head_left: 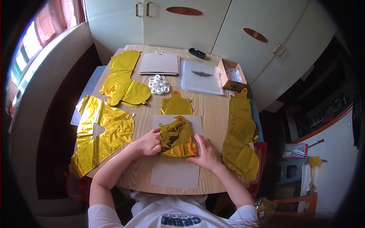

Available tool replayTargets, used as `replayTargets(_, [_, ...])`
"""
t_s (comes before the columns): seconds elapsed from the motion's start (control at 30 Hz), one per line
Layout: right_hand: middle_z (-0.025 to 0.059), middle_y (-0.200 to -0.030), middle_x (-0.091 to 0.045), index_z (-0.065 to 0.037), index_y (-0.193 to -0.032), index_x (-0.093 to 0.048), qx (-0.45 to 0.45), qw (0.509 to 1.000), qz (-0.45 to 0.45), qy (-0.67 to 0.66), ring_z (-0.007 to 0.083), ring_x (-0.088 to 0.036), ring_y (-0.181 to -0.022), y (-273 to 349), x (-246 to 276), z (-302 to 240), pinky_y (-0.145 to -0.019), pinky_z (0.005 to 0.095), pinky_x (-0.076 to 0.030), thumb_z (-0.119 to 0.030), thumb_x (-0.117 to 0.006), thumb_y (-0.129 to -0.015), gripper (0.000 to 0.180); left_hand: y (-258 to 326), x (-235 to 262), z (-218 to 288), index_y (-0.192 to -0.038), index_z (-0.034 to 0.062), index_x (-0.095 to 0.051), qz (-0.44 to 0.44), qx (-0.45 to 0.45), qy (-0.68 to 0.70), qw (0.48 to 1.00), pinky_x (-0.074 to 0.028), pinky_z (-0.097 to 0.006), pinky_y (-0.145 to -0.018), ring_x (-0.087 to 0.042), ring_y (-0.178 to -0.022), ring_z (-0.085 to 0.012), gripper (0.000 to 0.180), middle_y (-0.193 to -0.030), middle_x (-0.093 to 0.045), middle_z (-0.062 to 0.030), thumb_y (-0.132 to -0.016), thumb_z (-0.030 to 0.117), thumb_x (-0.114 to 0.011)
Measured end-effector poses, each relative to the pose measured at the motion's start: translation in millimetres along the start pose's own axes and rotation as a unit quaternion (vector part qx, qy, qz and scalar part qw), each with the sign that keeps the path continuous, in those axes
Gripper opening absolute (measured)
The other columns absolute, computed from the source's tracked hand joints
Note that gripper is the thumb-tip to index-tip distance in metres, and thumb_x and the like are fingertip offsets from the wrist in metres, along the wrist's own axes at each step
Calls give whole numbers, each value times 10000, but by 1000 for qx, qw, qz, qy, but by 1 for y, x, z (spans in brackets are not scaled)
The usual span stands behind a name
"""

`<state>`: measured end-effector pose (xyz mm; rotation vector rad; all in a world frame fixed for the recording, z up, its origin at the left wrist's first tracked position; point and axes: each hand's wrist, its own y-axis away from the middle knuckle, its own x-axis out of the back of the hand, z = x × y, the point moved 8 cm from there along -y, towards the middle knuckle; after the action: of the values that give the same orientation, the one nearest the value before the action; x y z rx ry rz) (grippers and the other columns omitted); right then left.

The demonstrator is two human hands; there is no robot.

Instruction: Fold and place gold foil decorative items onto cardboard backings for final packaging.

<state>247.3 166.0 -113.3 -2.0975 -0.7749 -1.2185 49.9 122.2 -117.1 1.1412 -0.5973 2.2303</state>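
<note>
A gold foil balloon (175, 136), folded into a compact packet with a red dot at its top, lies on a grey-beige cardboard sheet (175, 174) in front of me. My left hand (150, 143) has its fingers curled against the packet's left edge and grips it there; some fingertips are hidden. On the other side, my right hand (207, 152) is open, thumb and fingers apart, touching the packet's lower right edge. Just beyond, another piece of gold foil (176, 103) with a red dot sticks out from behind the cardboard's far edge.
Flat gold foil balloons lie at the far left (125, 81), near left (102, 131) and right (240, 136). Across the back are a cardboard stack (159, 64), white ring-shaped rolls (159, 84), clear plastic bags (201, 78), an open box (232, 76) and a black object (197, 53).
</note>
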Motion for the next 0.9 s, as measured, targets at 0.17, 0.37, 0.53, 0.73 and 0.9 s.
replayTargets(0.17, [141,-1380,-533,-6,-1469,-240,-14,999,27,8,373,-487,-1284,3,-3,3,-1123,445,-360,-563,-749,-745,1045,2,4,-9,-1193,5,-636,23,-10,57,998,-156,-466,-1174,-430,-1321,-322,512,-1278,-602,-170,-850,220,-323])
replayTargets(0.37, [137,-1336,-571,-1,-1447,-280,-12,999,44,11,363,-499,-1277,4,-1,4,-1075,428,-420,-563,-724,-773,983,11,16,0,-1185,-2,-636,81,26,87,993,-259,-461,-1142,-485,-1283,-336,468,-1279,-604,-175,-917,340,-463])
replayTargets(0.53, [151,-1282,-597,10,-1430,-305,-17,998,56,-8,340,-541,-1217,4,2,1,-995,415,-476,-507,-733,-788,929,11,19,19,-1185,-1,-622,146,178,6,973,-354,-441,-1089,-503,-1271,-339,492,-1254,-610,-184,-812,309,-710])
replayTargets(0.73, [158,-1215,-616,12,-1416,-327,-2,995,90,-30,316,-592,-1125,3,3,1,-919,400,-511,-428,-742,-811,855,13,8,11,-1097,-4,-636,195,191,-13,962,-377,-448,-1041,-508,-1238,-371,386,-1240,-595,-180,-818,253,-705])
replayTargets(0.9, [150,-1209,-624,-20,-1430,-334,-25,997,69,-21,286,-616,-1117,2,-2,7,-882,380,-534,-440,-698,-855,800,19,12,13,-1052,-21,-605,230,240,-56,942,-361,-466,-1043,-450,-1291,-378,343,-1317,-512,-217,-825,224,-685])
